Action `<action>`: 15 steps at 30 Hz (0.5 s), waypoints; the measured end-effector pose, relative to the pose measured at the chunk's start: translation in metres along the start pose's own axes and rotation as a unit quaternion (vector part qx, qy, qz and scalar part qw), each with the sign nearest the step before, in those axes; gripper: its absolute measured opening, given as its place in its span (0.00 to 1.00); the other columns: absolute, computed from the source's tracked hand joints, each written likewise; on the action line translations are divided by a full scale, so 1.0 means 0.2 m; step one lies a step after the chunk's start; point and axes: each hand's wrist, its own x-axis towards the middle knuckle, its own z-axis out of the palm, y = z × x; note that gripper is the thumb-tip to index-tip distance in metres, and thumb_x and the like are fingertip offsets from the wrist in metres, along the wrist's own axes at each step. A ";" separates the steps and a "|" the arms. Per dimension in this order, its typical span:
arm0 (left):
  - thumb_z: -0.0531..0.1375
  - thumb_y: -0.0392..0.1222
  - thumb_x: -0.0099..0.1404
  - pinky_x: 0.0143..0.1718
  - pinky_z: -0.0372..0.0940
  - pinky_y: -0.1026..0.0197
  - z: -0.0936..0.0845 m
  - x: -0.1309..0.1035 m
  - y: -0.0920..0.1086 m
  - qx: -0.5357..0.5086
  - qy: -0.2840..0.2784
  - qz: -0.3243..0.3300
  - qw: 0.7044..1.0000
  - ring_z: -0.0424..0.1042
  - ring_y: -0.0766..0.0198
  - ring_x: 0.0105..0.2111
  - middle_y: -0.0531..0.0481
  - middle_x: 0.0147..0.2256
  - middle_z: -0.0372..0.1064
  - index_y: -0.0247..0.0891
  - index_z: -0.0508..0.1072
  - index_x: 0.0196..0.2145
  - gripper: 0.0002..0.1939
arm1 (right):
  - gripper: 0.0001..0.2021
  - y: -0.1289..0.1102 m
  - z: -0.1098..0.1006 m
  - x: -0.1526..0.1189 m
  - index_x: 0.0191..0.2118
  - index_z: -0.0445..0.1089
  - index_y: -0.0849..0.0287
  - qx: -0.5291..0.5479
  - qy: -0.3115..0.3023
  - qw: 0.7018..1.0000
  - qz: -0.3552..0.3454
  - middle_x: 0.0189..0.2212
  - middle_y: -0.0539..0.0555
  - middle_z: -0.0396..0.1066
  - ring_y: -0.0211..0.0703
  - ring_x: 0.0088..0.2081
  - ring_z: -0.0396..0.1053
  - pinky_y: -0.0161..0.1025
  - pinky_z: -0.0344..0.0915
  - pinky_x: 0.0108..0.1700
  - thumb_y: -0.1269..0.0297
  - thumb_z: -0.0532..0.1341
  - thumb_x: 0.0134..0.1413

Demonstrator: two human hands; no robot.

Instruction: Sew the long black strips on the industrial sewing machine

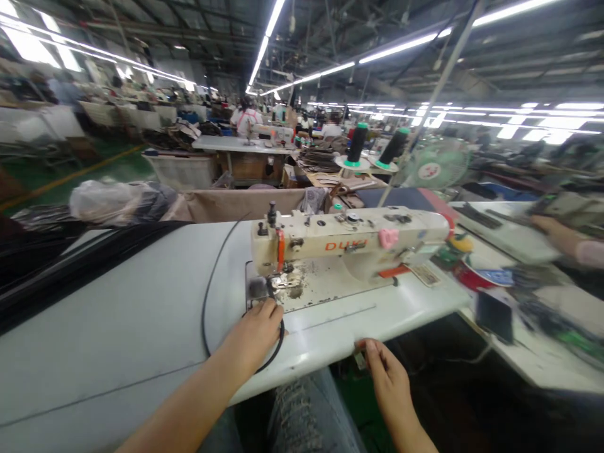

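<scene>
A white sewing machine (325,239) with orange lettering stands on the pale table (155,314). My left hand (259,330) lies just in front of its presser foot (285,281), fingers closed together on a thin black cord (204,308). The cord curves in a loop over the tabletop to the left and passes under my forearm; part of it bends round by my fingers. At the table's front edge, my right hand (384,368) is closed in a pinch. A small orange and metallic piece shows at its fingertips, too blurred to name.
Long black strips (94,264) lie across the table's left side. Behind the machine stand a fabric-lined bin (226,204), two black thread cones (357,145) and a fan (436,165). On the right, a dark phone-like slab (494,316) lies on another table, near another person's arm (561,236).
</scene>
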 end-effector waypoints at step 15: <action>0.46 0.39 0.71 0.57 0.69 0.42 0.19 -0.05 -0.13 0.025 0.072 0.099 0.992 0.71 0.45 0.54 0.38 0.52 0.71 0.38 0.78 0.47 0.21 | 0.24 0.31 -0.96 -0.11 0.55 0.69 0.65 -0.353 0.245 0.830 0.355 0.53 0.72 0.67 0.63 0.48 0.73 0.54 0.68 0.45 0.53 0.49 0.66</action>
